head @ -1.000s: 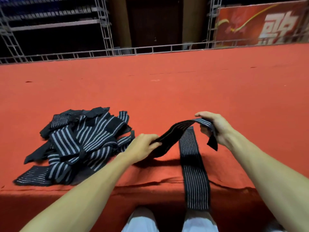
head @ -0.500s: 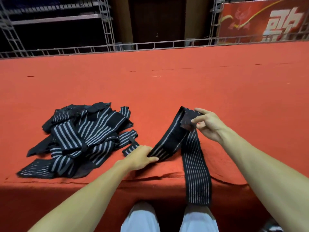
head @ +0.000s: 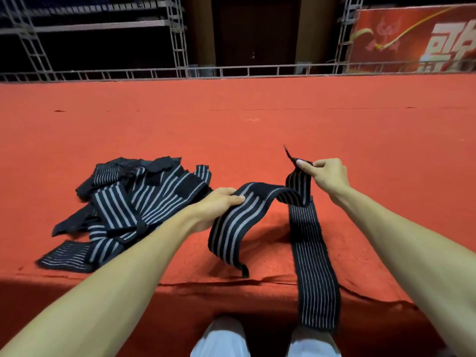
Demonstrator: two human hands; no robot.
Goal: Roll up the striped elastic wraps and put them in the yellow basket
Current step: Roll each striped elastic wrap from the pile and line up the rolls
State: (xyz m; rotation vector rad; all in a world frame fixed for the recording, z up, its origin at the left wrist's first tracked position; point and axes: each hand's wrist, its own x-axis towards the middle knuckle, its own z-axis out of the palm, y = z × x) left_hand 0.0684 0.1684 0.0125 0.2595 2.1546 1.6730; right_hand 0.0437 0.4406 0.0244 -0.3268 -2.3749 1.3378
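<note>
Head view shows my left hand (head: 219, 204) just right of the pile of striped wraps (head: 123, 202). Its fingers are curled around one wrap (head: 234, 228), and that wrap's loose end hangs down and touches the red table (head: 257, 124).

My right hand (head: 327, 176) is farther right of the pile. Its thumb and fingers pinch the other end of the wrap, and a small black tab sticks up above them. The wrap makes a soft hump between my two hands.

A long strip (head: 314, 279) runs from under my right hand toward me and hangs over the table edge. I cannot tell if it is part of the same wrap or a second one.

A moment ago my left hand was low, pressing the wrap down close to the pile. Now it is up and holds the wrap off the table. My right hand has turned too, so the tab points up.

I think this means I have found the end to start from. No roll is made yet. The pile is not sorted. I cannot see the yellow basket at all.
</note>
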